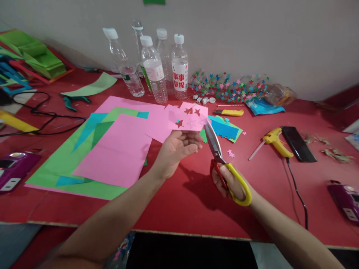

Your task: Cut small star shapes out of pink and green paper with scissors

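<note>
The left hand [179,147] pinches a thin pink paper [190,116] with star-shaped holes, and beside it the right hand [231,183] grips shiny yellow-handled scissors [217,151].

red table [179,209], pink paper [193,117] with star-shaped holes, yellow and red scissors [224,164], green and blue sheets [64,164], multicoloured stars [224,87]

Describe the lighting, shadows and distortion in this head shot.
Head view: even, soft light; the left hand with the pink paper casts a soft shadow on the red table; wide-lens bending tilts the bottles outward; mild glare on the scissors in the right hand; the edges look slightly soft.
</note>
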A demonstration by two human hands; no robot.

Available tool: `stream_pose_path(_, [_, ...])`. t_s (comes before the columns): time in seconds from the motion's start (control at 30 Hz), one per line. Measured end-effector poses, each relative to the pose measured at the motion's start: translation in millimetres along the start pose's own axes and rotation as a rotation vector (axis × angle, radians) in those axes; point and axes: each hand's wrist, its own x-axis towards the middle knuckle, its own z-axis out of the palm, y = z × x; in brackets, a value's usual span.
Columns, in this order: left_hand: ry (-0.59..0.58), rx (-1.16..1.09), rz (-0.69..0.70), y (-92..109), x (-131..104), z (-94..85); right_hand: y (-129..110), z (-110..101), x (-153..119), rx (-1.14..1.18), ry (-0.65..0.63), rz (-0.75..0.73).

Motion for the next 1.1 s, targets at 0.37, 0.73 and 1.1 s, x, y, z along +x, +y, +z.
stream_pose_path(0.37, [0.242,0.135,-0.032,-10.4,-1.2,-5.0,-3.7,-0.2,-6.1,-0.133,-0.100,-0.028])
stream_pose_path(0.73, [0.275,0.145,-0.035,-10.9,-0.7,-3.3,-10.2,-3.4,-7.8,-0.192,-0.130,-0.051])
stream_pose_path(1.1, [0.274,0.146,-0.060,-11.6,-0.2,-4.4,-13.2,-2.9,-7.2,-0.195,-0.123,-0.008])
